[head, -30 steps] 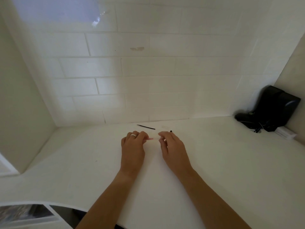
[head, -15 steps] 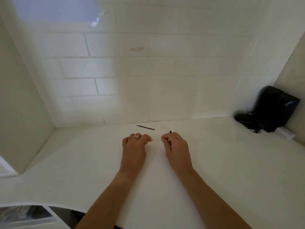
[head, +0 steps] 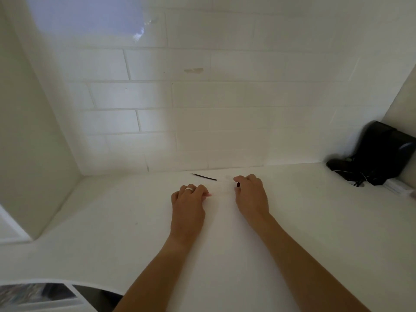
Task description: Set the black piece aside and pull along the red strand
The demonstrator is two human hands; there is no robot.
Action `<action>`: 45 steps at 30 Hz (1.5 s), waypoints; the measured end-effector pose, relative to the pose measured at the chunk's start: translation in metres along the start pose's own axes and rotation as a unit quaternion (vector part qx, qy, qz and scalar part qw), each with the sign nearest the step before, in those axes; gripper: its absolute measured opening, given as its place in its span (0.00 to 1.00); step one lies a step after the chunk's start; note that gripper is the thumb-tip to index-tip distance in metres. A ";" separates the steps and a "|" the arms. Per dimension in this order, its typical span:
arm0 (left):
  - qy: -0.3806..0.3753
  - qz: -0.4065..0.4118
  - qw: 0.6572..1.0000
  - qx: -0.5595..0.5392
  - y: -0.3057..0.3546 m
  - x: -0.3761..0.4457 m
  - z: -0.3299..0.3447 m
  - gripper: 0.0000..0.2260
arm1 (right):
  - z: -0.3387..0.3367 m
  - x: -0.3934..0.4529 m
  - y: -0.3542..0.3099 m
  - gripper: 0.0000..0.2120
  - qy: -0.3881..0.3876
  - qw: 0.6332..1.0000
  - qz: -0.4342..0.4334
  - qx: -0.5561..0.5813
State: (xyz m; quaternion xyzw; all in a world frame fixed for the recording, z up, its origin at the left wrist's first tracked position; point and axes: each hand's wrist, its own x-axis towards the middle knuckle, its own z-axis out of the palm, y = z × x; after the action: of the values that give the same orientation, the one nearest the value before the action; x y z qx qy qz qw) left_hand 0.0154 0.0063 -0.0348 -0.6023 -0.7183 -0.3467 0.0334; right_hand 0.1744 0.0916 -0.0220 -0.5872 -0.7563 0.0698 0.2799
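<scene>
On a white counter [head: 292, 233] my left hand [head: 188, 200], with a ring on one finger, has its fingers curled and pinches a small piece with a pink end [head: 208, 195] that sticks out toward the right. My right hand [head: 251, 195] lies a short way to the right, fingers curled, with a small black piece [head: 238, 184] at its thumb. Between the two hands only a faint pale line shows, too dim to identify. A thin black stick [head: 204, 177] lies just beyond the hands, close to the wall.
A white tiled wall [head: 202, 120] closes the back and a plain panel [head: 27, 143] the left side. A black device with cables [head: 378, 154] sits in the back right corner beside a small white box [head: 397, 188]. The counter's curved edge [head: 67, 281] runs at bottom left.
My right hand has moved right and slightly toward the wall, widening the gap between the hands. My left hand has stayed in place. The black stick has not moved.
</scene>
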 end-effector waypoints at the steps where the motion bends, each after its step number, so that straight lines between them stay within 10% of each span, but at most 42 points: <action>1: 0.000 0.000 1.000 0.000 0.000 0.000 0.000 0.14 | 0.001 0.004 0.000 0.10 -0.004 1.000 -0.012 -0.003; 12: 0.000 -0.002 1.000 -0.006 0.000 0.001 -0.001 0.13 | -0.016 -0.028 -0.009 0.04 -0.002 0.932 0.052 0.359; 45: 0.021 -0.003 0.998 -0.051 0.000 0.000 -0.006 0.16 | -0.019 -0.034 -0.013 0.03 -0.060 0.911 -0.017 0.407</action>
State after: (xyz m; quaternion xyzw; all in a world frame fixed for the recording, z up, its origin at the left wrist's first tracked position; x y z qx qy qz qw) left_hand 0.0134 0.0033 -0.0299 -0.5938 -0.7005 -0.3955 0.0164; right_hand 0.1782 0.0519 -0.0123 -0.4045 -0.6876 0.4018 0.4496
